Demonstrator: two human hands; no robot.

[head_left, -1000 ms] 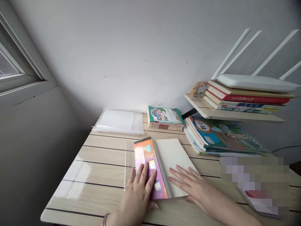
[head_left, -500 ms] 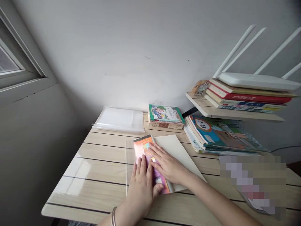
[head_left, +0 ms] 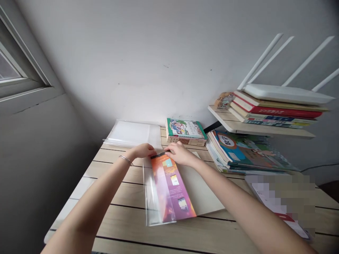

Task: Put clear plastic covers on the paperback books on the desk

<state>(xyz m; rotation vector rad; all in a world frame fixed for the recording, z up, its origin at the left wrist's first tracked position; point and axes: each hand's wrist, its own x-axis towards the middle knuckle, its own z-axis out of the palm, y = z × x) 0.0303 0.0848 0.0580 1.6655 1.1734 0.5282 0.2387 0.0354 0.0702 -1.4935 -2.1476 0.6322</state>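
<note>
One booklet (head_left: pixel 169 187), cover print illegible

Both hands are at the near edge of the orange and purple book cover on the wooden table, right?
No, the far edge. The head view shows the left hand and right hand at the far edge of the orange and purple book cover on the wooden table.

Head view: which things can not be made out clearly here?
- Fingers of left hand and right hand: curled under at the orange-purple book cover, far edge; grip unclear.
- Whatever lies under the grey mosaic patch: blurred out.
- Rightmost white router antenna: cut off by the right edge.
- Red book spine on the wooden shelf: lettering too small.
</note>
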